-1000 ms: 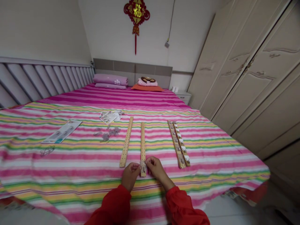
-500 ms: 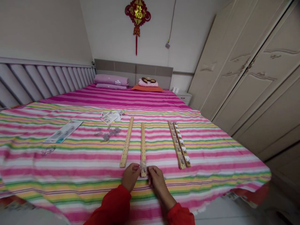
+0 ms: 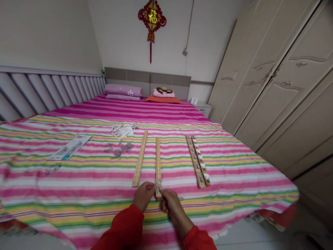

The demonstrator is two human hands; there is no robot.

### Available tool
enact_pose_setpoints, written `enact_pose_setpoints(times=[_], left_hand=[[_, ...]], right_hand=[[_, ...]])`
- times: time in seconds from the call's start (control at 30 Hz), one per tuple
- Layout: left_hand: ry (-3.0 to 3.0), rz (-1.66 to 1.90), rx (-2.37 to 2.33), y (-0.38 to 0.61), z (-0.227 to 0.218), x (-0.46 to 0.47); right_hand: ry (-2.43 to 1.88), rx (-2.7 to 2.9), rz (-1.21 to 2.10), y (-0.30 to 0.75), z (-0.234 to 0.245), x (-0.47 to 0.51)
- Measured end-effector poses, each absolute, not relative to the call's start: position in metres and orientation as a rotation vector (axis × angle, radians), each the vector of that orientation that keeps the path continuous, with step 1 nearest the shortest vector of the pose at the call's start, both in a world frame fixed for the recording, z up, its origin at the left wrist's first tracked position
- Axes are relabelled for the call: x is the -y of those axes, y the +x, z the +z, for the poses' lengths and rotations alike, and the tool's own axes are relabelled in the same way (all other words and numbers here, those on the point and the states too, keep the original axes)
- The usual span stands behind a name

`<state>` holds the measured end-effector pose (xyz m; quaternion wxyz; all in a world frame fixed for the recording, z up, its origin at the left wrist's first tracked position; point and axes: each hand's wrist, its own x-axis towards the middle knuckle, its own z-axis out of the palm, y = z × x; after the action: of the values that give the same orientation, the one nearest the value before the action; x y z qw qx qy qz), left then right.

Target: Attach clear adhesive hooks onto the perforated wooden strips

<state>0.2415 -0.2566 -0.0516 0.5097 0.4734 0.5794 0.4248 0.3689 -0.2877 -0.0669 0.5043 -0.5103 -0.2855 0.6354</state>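
1. From where I stand, a wooden strip [image 3: 158,158] lies lengthwise on the striped bed cover [image 3: 104,194], a small clear piece [image 3: 158,183] with something metallic on it at its near end.
2. The left hand [image 3: 144,196] is at that strip's left edge, thumb and forefinger drawn together beside the clear piece; I can't tell whether its grip has hold of it.
3. The right hand [image 3: 172,204] sits opposite, fingers bent, tips by the strip's right edge; what its grip holds, if anything, I can't make out.
4. Just left lies a second, bare strip [image 3: 140,159], dotted with holes.
5. Farther right, two fitted strips [image 3: 195,163] lie side by side, carrying metal pieces, one with white rounds.
6. Over on the left are grey pieces [image 3: 118,152], a packaging card [image 3: 68,148] and a wire bundle [image 3: 53,168].
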Motion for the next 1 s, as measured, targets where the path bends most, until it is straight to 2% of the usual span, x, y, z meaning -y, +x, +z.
enact_pose_setpoints(times=[0.2, 0.4, 0.53, 0.83, 1.0], left_hand=[[1.191, 0.959, -1.416, 0.247, -0.046, 0.247], [0.905, 0.889, -1.239, 0.254, -0.053, 0.234], [0.801, 0.880, -1.308, 0.257, -0.055, 0.230], [1.069, 0.993, -1.492, 0.254, -0.065, 0.230], [1.060, 0.929, -1.476, 0.254, -0.053, 0.230]], right_hand=[[-1.250, 0.665, 1.497, 0.365, -0.064, 0.289], [-1.226, 0.660, 1.494, 0.361, -0.062, 0.290], [-1.196, 0.663, 1.483, 0.360, -0.062, 0.292], [-1.132, 0.660, 1.498, 0.361, -0.068, 0.294], [-1.142, 0.651, 1.501, 0.361, -0.070, 0.294]])
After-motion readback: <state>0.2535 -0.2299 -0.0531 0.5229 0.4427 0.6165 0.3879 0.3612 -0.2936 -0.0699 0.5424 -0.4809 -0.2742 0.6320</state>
